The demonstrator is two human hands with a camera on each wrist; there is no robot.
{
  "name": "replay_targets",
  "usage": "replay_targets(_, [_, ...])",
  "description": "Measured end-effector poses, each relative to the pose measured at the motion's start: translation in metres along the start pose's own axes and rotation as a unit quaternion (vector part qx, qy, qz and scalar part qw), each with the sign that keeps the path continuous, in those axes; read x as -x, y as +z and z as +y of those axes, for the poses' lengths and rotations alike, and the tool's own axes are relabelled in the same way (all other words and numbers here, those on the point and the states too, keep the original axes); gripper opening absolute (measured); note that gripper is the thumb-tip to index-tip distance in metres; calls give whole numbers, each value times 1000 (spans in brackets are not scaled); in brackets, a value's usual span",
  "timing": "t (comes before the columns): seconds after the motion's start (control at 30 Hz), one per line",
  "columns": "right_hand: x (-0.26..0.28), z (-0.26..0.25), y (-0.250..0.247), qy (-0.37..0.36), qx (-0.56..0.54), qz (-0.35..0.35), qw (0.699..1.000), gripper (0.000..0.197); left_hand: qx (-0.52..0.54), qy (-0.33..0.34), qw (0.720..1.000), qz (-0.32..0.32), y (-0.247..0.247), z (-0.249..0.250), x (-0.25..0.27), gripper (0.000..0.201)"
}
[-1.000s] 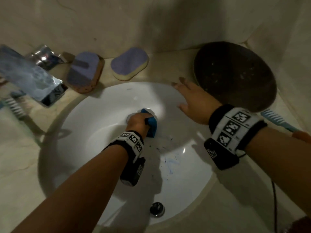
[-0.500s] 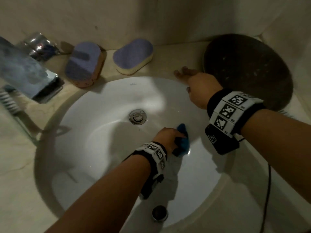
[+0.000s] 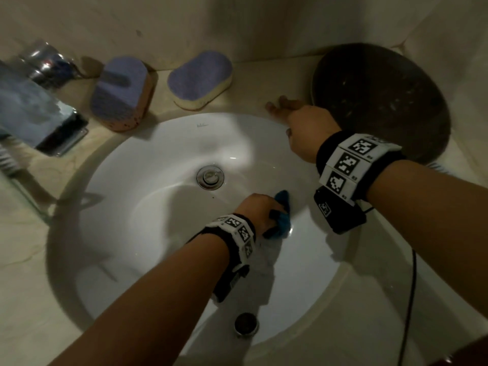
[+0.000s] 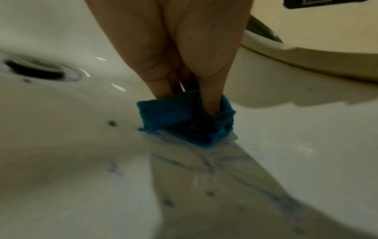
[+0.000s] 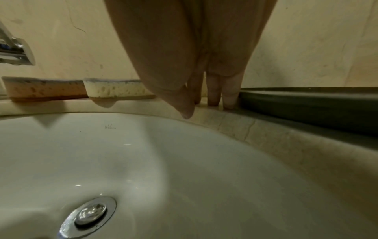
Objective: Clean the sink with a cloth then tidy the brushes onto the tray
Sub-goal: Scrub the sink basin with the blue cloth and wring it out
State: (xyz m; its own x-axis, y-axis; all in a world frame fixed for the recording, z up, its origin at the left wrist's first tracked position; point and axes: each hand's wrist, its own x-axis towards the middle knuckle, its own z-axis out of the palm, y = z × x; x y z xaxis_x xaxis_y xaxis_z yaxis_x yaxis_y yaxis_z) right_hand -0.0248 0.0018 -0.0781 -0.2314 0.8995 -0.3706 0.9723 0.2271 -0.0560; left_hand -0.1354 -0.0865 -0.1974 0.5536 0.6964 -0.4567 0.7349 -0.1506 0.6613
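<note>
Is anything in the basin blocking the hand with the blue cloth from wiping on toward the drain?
Nothing visible does. The left hand presses the blue cloth on the sink; only bare basin with small dark specks lies before the drain.

Faint maker's mark on the sink (image 3: 202, 125) wall beyond the drain (image 3: 210, 177), too small to read; wristband markers without legible text.

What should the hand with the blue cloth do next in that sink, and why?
Probably keep wiping toward the near side of the basin. The left hand grips the blue cloth against the sink, and dark specks and bluish smears show on the bowl just beside it. The right hand rests on the counter, so the brushes likely come later.
</note>
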Motion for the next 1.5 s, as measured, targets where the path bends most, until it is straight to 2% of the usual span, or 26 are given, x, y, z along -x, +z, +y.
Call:
replay_targets(0.1, [1, 0, 1, 3, -9, 0, 1000, 78, 34, -46, 996, 64, -15, -24, 2, 39])
replay_targets(0.17, [0, 0, 2, 5, -10, 5, 1000, 77, 41, -41, 996, 74, -17, -27, 0, 45])
replay_targets(0.33, [0, 0, 5, 9, -1, 24, 1000, 77, 52, 84, 995, -34, 7, 14, -2, 50])
replay_targets(0.5, [0, 0, 5, 18, 4, 23, 1000, 77, 47, 56, 990, -121, 12, 2, 16, 46])
replay_targets(0.67, [-2, 0, 6, 20, 3, 26, 999, 77, 2, 73, 995, -73, -5, -1, 4, 48])
replay_targets(0.73, [-2, 0, 8, 21, 2, 29, 999, 77, -4, 88, 993, -78, -2, 6, 2, 46])
replay_targets(0.8, [-1, -1, 8, 22, -2, 27, 999, 76, -8, 83, 990, -111, 3, 11, 10, 41])
replay_targets(0.9, [-1, -2, 3, 18, -11, 8, 1000, 78, -100, 68, 974, -190, 3, 12, 28, 40])
replay_targets(0.97, [0, -3, 0, 10, -11, -6, 1000, 78, -150, 29, 959, -237, -7, 13, 38, 39])
replay_targets(1.03, [4, -3, -3, 5, -26, -24, 999, 77, -180, -10, 952, -248, -18, 16, 50, 39])
replay_targets(1.1, [13, -1, -6, -3, -57, -43, 997, 74, -169, -44, 961, -213, -29, 18, 63, 40])
replay_targets(1.17, [29, 2, -11, -9, -99, -45, 994, 69, -137, -73, 976, -151, -41, 21, 77, 39])
replay_targets(1.3, [75, 6, -20, -41, -188, -35, 981, 53, -27, -115, 993, 16, -65, 39, 103, 32])
replay_targets(1.43, [115, 7, -34, -78, -298, -14, 951, 42, 85, -142, 967, 192, -82, 73, 125, 27])
replay_targets(1.5, [130, 4, -41, -99, -322, -9, 941, 38, 124, -155, 947, 251, -86, 86, 135, 24])
